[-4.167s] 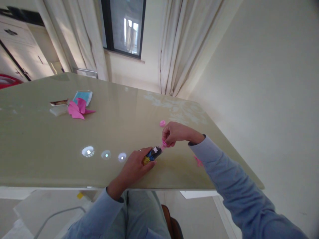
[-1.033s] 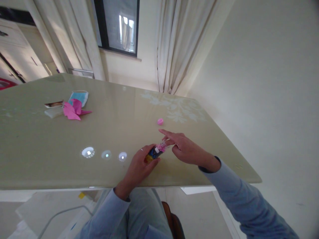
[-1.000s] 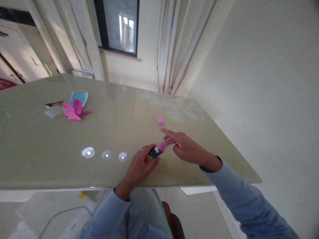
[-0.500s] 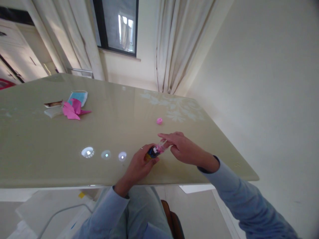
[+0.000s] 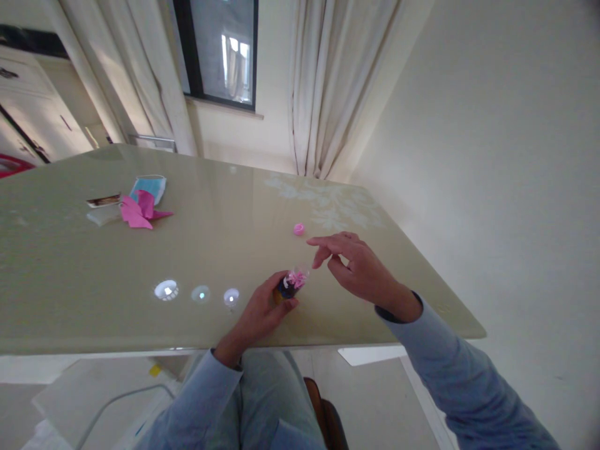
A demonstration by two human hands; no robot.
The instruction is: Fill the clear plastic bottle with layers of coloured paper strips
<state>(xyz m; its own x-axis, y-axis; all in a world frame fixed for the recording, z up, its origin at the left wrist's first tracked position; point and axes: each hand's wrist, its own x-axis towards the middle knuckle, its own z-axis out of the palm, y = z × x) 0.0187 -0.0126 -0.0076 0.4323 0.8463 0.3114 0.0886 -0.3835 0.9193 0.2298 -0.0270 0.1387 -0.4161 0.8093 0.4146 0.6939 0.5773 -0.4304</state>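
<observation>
My left hand (image 5: 263,307) is wrapped round a small clear bottle (image 5: 294,280) with a dark and yellow lower part. Pink pieces, too small to name, show inside its upper part. The bottle leans to the right above the table's near side. Right of the bottle and apart from it, my right hand (image 5: 352,261) hovers with its fingers spread and the index finger stretched out. Nothing is visible in it. Beyond both hands, a small round pink thing that looks like a cap (image 5: 299,229) lies on the table.
On the left of the glossy table (image 5: 225,250) lie a folded pink paper shape (image 5: 139,211), a blue face mask (image 5: 150,187), a flat brown item (image 5: 104,200) and a clear pouch (image 5: 104,215). A wall (image 5: 492,156) rises on the right, and curtains (image 5: 323,87) hang behind.
My right hand has drawn back from the bottle's mouth, moving up and to the right. My left hand keeps hold of the bottle, which is now tilted a little more upright.
</observation>
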